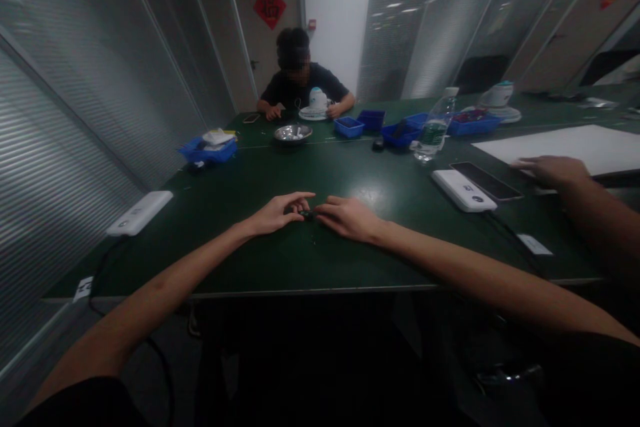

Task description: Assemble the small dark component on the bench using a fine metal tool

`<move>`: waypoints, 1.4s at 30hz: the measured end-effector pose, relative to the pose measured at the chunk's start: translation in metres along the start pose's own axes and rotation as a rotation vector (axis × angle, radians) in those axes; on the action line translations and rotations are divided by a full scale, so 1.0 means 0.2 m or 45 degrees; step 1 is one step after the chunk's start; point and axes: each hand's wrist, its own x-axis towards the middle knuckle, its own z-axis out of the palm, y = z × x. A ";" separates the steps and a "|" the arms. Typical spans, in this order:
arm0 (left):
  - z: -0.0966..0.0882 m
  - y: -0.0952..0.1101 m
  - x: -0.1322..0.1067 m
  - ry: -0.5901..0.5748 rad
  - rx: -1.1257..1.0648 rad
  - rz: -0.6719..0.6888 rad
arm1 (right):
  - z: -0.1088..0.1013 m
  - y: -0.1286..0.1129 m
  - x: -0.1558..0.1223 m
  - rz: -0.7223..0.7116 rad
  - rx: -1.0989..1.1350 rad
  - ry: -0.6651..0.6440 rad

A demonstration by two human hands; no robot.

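Over the green table (240, 260), both of my hands meet in front of me at a small dark piece (307, 214). It has a greenish tint and is too small and dim for its kind to show. My left hand (274, 214) holds it between the thumb and curled fingers, while the index finger stretches out above. From the other side, the closed fingertips of my right hand (350, 217) pinch at the same piece. The fingers hide part of it. Tiny pale specks lie on the tabletop just below.
White power banks with cables lie left (140, 212) and right (464, 191). Farther back stand a metal bowl (293, 135), a blue tray (209, 151) and a water bottle (435, 130). A person (300, 77) sits opposite; another person's hand (555, 171) reaches in at right.
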 end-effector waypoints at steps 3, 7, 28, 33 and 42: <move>0.00 0.01 0.00 0.014 0.042 -0.015 | 0.00 0.00 0.00 -0.006 0.018 -0.012; -0.01 0.00 -0.01 0.038 0.109 -0.040 | -0.01 0.00 0.00 0.005 -0.002 -0.019; -0.03 0.01 -0.01 -0.070 -0.116 -0.107 | 0.01 0.01 -0.01 -0.021 -0.047 0.028; -0.02 0.01 -0.01 -0.082 -0.120 -0.110 | 0.00 -0.01 -0.01 -0.063 -0.046 0.011; -0.01 0.03 -0.01 -0.081 -0.132 -0.064 | 0.00 -0.01 0.01 -0.046 -0.020 0.006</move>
